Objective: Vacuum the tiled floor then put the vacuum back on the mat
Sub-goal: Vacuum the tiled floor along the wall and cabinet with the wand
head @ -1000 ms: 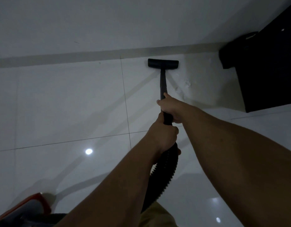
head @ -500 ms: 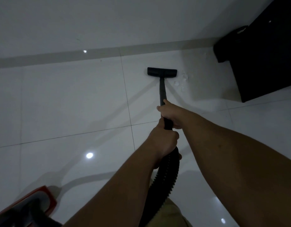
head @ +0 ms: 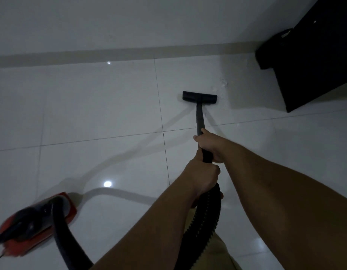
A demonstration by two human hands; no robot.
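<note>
Vacuum body, red and black, sits on the tiled floor at 8 o'clock, blurred; its ribbed hose loops from the body toward my hands; my right hand is wrapped around the black wand, forward position; my left hand is clenched around the wand-hose joint directly behind it, the two hands touching; floor nozzle lies flat on a tile at 12 o'clock, near the wall skirting; pale debris specks lie just beside the nozzle at its 1 o'clock; dark cabinet stands at 2 o'clock.
</note>
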